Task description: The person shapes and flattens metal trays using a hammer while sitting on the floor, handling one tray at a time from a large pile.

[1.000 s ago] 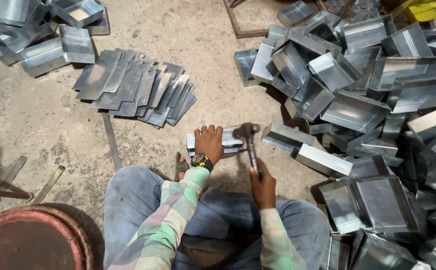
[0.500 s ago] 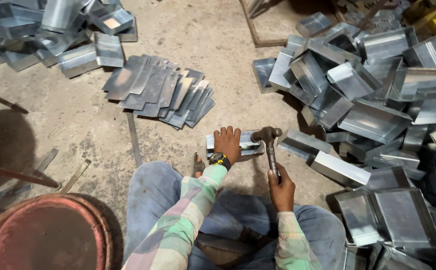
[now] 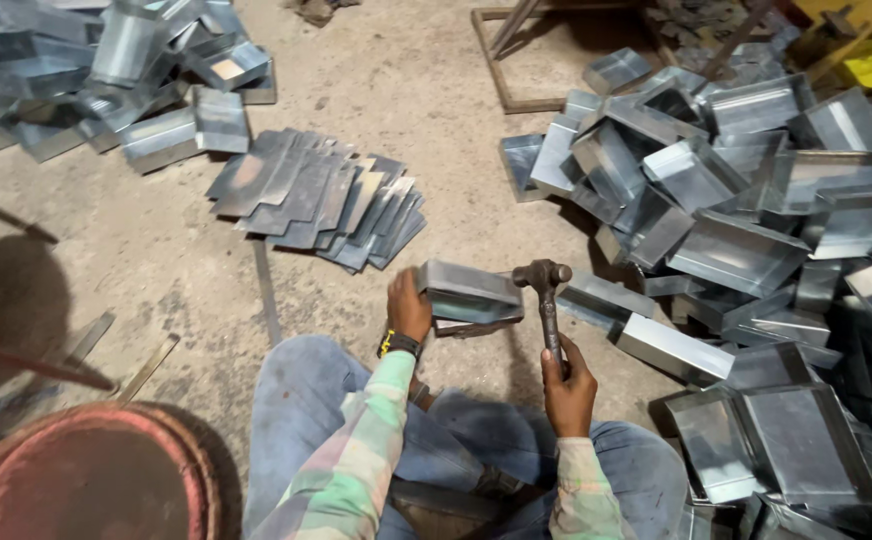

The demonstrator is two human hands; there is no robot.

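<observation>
Head view: left hand point(image 3: 409, 305) grips a folded sheet-metal box point(image 3: 470, 293), steadying it on edge. Right hand point(image 3: 568, 385) is closed around a hammer point(image 3: 546, 300), its head beside the box's end.

The person wears a pale green-and-pink plaid shirt point(image 3: 356, 450), blue jeans point(image 3: 296, 400), and a black-and-yellow wristband point(image 3: 399, 343).

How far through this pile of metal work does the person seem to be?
A big heap of folded metal boxes on the right and a second heap at top left look finished. In hand: the left hand steadies one box while the right hand holds a hammer at its edge. A fanned stack of flat sheets on the floor is not yet folded.
</observation>
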